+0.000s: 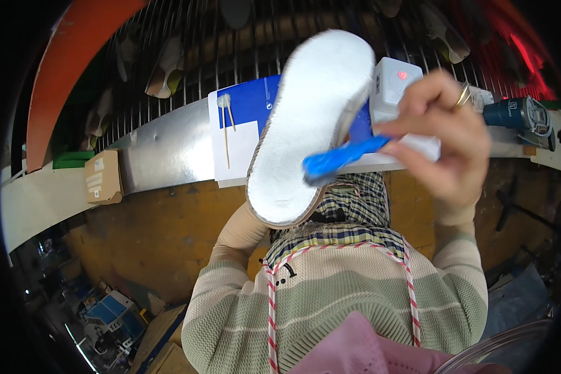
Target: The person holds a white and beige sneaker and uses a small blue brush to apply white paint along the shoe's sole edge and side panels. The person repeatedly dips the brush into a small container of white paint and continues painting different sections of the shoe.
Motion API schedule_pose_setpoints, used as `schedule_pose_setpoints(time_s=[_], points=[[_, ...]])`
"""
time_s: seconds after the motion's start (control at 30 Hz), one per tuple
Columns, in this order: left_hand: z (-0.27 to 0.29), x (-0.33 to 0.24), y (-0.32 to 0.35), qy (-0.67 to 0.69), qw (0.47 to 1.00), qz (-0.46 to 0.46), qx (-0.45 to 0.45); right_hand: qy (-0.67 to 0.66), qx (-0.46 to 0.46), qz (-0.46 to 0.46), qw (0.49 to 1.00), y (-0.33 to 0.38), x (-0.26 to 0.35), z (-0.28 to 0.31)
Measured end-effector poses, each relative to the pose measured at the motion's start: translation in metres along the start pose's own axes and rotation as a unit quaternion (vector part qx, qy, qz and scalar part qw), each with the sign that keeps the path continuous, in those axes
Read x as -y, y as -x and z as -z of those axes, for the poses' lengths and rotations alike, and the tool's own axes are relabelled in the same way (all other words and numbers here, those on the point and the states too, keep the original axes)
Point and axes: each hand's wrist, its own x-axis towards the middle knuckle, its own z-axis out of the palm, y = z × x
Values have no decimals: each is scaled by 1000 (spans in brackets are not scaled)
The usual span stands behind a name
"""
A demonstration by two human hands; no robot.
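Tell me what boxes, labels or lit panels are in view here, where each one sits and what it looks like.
Cardboard box: left, on the pale ledge; small, brown, with a white label.
Blue-and-white sheet: centre, behind the shoe sole; flat and rectangular, with two sticks lying on it.
White box: upper right, beside the right hand; blocky, with a small red light.

White box [393,81] and blue board [255,100] crowd behind the sole [311,124].

Shoe sole [311,124] held up at centre, in front of counter [162,153]. Brush [340,159] in right hand [442,134], touching sole's right edge. Cardboard box [104,176] on counter far left. Swabs [226,124] on sheet [243,134] left of sole. Power tool [520,118] far right.
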Motion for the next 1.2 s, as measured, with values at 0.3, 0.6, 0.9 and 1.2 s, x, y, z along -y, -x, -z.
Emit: schedule_pose_setpoints(time_s=[0.3,0.6,0.9,1.2], points=[[-49,-7,-33,-232,961,-149,-30,272,-226,66,933,-26,-83,-22],[-53,1,-19,-250,954,-148,-72,87,-3,190,978,30,-10,-43],[-62,38,-22,-300,930,-178,-114,283,-207,-68,934,-25,-162,-17],[34,-122,-109,203,975,-89,25,380,-204,-177,884,9,-245,-34]])
